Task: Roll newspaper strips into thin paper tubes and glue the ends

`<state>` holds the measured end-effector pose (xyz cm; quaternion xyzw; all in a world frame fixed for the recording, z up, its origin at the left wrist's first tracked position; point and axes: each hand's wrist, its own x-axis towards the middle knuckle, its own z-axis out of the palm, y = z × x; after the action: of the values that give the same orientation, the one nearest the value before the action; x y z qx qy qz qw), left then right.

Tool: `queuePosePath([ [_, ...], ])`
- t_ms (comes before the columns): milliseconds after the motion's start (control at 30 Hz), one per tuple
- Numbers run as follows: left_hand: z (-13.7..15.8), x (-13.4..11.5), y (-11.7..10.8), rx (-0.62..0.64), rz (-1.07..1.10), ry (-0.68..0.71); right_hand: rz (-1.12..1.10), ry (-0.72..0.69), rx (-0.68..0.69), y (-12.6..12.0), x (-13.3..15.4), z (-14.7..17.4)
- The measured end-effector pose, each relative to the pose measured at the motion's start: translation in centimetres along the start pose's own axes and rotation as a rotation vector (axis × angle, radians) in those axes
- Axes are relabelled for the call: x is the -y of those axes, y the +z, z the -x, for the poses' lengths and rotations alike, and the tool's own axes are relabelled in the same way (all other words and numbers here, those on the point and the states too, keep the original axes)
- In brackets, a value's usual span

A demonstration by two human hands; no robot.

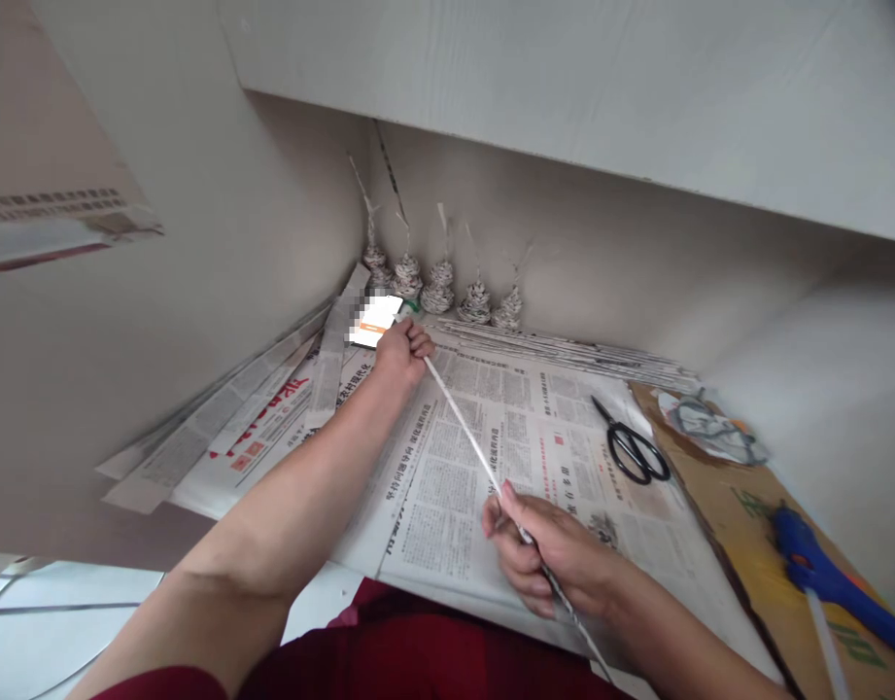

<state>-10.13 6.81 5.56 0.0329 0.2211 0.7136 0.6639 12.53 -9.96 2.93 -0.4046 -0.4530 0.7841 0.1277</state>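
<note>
Over the grey sheets of printed newspaper (447, 520), a long, thin stick of rolled white paper (462, 421) runs slantwise between both hands, its long axis going straight from far left to near right. At its far stretch is the left hand (405, 352), reached well forward, its grip narrow and the fingers folded round the paper; whether the stick's tip ends inside that grip cannot be told. Closer in, the right hand (545, 549) pinches the same stick between thumb and forefinger, the other fingers curled more loosely. From this second grip the stick leads away and to the left, toward the left hand, while its darker, printed tail slopes down to the right, toward the lower edge of the view. So the right hand is the nearer one to the tail, and the left hand the nearer one to the flat phone with a bright white screen (381, 313), just beyond its knuckles; whether they touch is unclear. Beyond and to the right of the left hand, a bundle of thin rolled newspaper rods (564, 352) lies well across the stick's line, in front of five gourd-shaped woven paper figures (439, 289). The black scissors with looped handles (636, 455) rest apart from the right hand, beyond it and to the right, blades pointing away
</note>
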Motion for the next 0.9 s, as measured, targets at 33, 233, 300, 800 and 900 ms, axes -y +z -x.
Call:
queuePosePath([
  [33, -0.1, 0.1, 0.0, -0.021, -0.011, 0.019, 0.184, -0.038, -0.126, 0.1, 0.4, 0.2],
  [233, 0.3, 1.3, 0.2, -0.056, -0.054, 0.055, 1.092, -0.32, -0.672, -0.1, 2.1, -0.7],
  [300, 0.5, 1.4, 0.3, -0.055, -0.073, 0.063, 1.084, -0.351, -0.684, -0.1, 1.8, -1.3],
  [800, 1.5, 1.3, 0.8, 0.071, -0.009, -0.061, -0.439, -0.019, 0.225, -0.2, -0.6, -1.2],
  [900, 1.1, 1.2, 0.7, 0.047, -0.006, -0.057, -0.253, -0.02, 0.07, 0.4, -0.8, -0.6],
])
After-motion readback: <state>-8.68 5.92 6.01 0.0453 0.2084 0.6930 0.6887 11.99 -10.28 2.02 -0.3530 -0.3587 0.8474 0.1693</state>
